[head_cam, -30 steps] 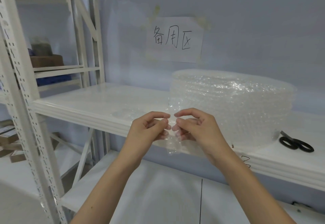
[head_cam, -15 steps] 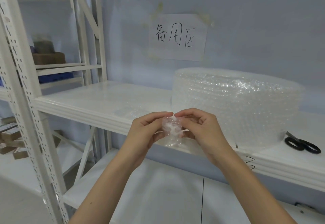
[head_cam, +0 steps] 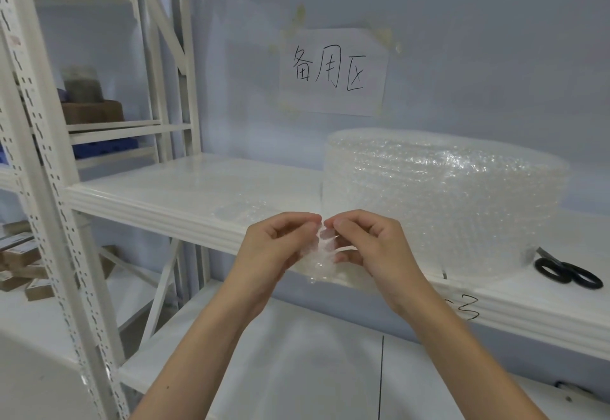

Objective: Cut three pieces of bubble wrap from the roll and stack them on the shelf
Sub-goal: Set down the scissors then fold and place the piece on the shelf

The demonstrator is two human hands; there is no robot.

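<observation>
A storeroom or warehouse corner. White metal racking (head_cam: 39,169) with perforated uprights fills the left, its far shelves holding brown cardboard boxes (head_cam: 94,112) and a blue bin (head_cam: 105,148). A handwritten paper sign (head_cam: 331,71) is taped to the pale wall above the main shelf (head_cam: 171,195), where a big roll of bubble wrap (head_cam: 442,202) stands with black-handled scissors (head_cam: 566,273) near its right.
</observation>
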